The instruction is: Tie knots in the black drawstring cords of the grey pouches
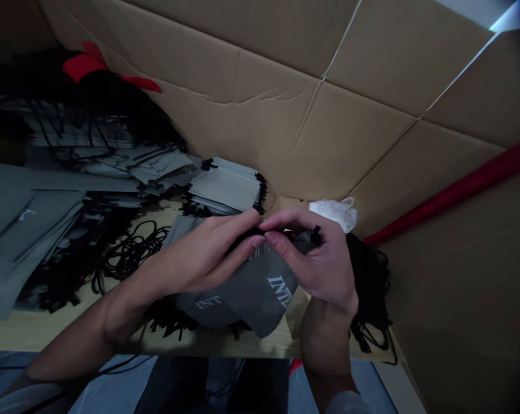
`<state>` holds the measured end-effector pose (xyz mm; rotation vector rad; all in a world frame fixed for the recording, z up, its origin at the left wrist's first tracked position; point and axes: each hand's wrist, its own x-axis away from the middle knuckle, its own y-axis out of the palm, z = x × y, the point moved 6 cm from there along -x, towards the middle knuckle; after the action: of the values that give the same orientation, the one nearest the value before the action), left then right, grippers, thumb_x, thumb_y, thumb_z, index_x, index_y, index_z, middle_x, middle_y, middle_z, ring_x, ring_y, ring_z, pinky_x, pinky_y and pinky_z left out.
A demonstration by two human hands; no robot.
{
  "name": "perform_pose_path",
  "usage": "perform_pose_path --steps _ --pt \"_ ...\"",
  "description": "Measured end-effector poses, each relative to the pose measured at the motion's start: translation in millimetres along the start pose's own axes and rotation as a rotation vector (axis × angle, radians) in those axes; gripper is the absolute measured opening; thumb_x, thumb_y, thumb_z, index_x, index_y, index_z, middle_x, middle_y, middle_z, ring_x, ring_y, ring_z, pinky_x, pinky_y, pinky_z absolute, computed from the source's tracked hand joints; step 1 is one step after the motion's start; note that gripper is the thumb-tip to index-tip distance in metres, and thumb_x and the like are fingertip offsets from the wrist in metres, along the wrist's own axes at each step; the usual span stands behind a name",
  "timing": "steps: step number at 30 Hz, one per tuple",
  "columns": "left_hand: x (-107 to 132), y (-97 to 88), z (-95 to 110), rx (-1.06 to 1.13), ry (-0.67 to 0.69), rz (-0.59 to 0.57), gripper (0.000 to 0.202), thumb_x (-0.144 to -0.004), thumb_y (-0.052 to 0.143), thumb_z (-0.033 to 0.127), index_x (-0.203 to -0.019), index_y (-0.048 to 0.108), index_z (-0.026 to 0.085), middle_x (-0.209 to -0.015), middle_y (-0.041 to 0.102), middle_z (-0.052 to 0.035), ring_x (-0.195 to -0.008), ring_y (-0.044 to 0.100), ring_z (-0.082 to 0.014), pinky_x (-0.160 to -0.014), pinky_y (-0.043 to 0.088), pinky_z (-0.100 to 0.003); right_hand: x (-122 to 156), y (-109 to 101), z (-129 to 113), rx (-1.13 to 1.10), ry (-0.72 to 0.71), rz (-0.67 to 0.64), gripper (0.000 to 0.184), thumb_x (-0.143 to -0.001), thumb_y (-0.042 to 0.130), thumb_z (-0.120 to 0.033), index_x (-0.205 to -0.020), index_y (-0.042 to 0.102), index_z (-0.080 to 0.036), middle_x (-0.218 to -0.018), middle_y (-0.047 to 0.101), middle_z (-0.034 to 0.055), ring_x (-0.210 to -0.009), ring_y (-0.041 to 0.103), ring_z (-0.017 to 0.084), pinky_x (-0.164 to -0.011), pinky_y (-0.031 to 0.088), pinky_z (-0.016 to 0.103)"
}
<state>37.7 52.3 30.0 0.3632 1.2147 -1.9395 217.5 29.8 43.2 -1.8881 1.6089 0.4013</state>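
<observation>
A grey fabric drawstring bag [247, 293] with white "INT" lettering hangs from my hands in the middle of the view. My left hand [203, 256] pinches its top edge between thumb and fingers. My right hand [316, 259] pinches the same edge, and the two sets of fingertips nearly meet. A thin black cord [316, 234] with a frayed-looking tuft sticks out by my right fingers. Part of the bag's top is hidden behind my fingers.
Stacks of grey bags [27, 230] with black cords lie on a wooden table [27, 333] to the left. Loose black cord [133, 253] lies nearby, and more [370, 287] hangs at right. Cardboard walls [286, 115] rise behind, with a crumpled clear plastic bag [333, 214].
</observation>
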Motion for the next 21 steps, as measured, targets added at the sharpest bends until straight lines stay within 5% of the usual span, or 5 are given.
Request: perform_pose_path --steps 6,9,13,18,21 --pt "-1 1.4 7 0.023 0.132 0.003 0.018 -0.119 0.052 0.011 -0.107 0.057 0.023 -0.082 0.059 0.0041 -0.065 0.052 -0.0128 -0.061 0.042 -0.025 -3 3 13 -0.179 0.006 -0.020 0.017 -0.096 0.098 -0.013 -0.098 0.086 -0.025 -0.091 0.084 -0.0021 -0.079 0.076 0.013 -0.073 0.062 0.024" --pt "-3 -1.4 2 0.096 0.132 -0.004 0.019 -0.117 0.052 0.011 -0.105 0.058 0.024 -0.080 0.058 0.0045 -0.064 0.052 -0.0128 -0.061 0.042 -0.025 -6 7 23 -0.310 0.014 -0.040 0.021 -0.091 0.105 -0.022 -0.093 0.085 -0.025 -0.089 0.085 -0.0008 -0.082 0.079 0.017 -0.078 0.067 0.028" --pt "-4 -3.5 -7 0.223 0.094 -0.058 0.025 -0.121 0.054 0.024 -0.097 0.059 0.024 -0.080 0.062 0.0021 -0.067 0.059 -0.0146 -0.064 0.046 -0.026 -9 12 28 -0.404 0.022 -0.051 0.028 -0.090 0.108 -0.030 -0.088 0.080 -0.025 -0.087 0.083 -0.0007 -0.082 0.080 0.018 -0.081 0.071 0.030" --pt "-2 -11.1 -14 0.234 -0.009 -0.104 0.018 -0.121 0.065 0.037 -0.116 0.071 0.021 -0.090 0.075 -0.0004 -0.075 0.067 -0.0148 -0.067 0.051 -0.023 -7 4 30 -0.283 0.130 0.015 0.034 -0.097 0.102 -0.049 -0.100 0.077 -0.025 -0.094 0.081 0.0001 -0.071 0.075 0.016 -0.072 0.068 0.031" --pt "2 -12.0 -18 0.208 -0.103 -0.228 0.023 -0.117 0.072 0.038 -0.102 0.074 0.020 -0.077 0.070 0.0025 -0.065 0.062 -0.0129 -0.059 0.046 -0.022 -5 -9 28 -0.194 0.166 0.060 0.033 -0.100 0.100 -0.054 -0.108 0.081 -0.027 -0.096 0.082 0.0009 -0.073 0.076 0.017 -0.068 0.065 0.030"
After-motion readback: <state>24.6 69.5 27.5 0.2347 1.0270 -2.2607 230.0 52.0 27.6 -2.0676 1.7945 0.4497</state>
